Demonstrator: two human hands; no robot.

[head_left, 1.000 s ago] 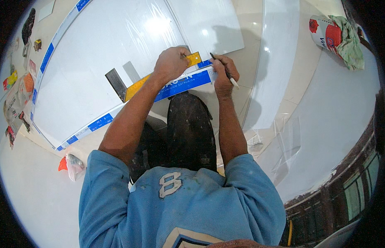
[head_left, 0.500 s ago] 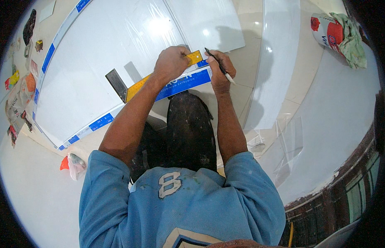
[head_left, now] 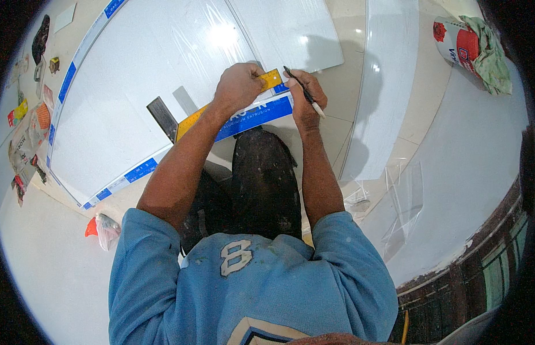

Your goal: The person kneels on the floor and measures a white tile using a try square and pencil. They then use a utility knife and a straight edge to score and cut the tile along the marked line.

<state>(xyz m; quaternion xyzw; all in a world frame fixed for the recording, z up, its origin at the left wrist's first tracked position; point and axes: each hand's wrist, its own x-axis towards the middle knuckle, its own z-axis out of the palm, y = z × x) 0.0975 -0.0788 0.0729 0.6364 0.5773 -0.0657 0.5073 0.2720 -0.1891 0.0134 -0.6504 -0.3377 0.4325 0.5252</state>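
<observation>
My left hand point(head_left: 238, 87) is closed on the yellow blade of a try square point(head_left: 190, 122), near the blade's far end. The square's dark stock point(head_left: 162, 117) rests at the other end of the blade, over a white panel point(head_left: 129, 86). Beneath the blade runs a frame strip with blue protective film point(head_left: 253, 117) along the panel's near edge. At the strip's right end, my right hand point(head_left: 309, 99) grips a black-and-white pen point(head_left: 305, 92). The pen slants, its dark end up beside the square's tip and its white end toward my wrist.
A long white strip point(head_left: 388, 75) lies right of the panel. Farther right, a green cloth point(head_left: 490, 57) drapes over a printed can point(head_left: 451, 40). Clear plastic film point(head_left: 402, 201) is on the floor. Bags and small items point(head_left: 29, 138) line the left; a small plastic bag point(head_left: 108, 230) sits nearer.
Both hands stay in nearly the same places, still holding the square and the pen. The view has shifted very slightly.
</observation>
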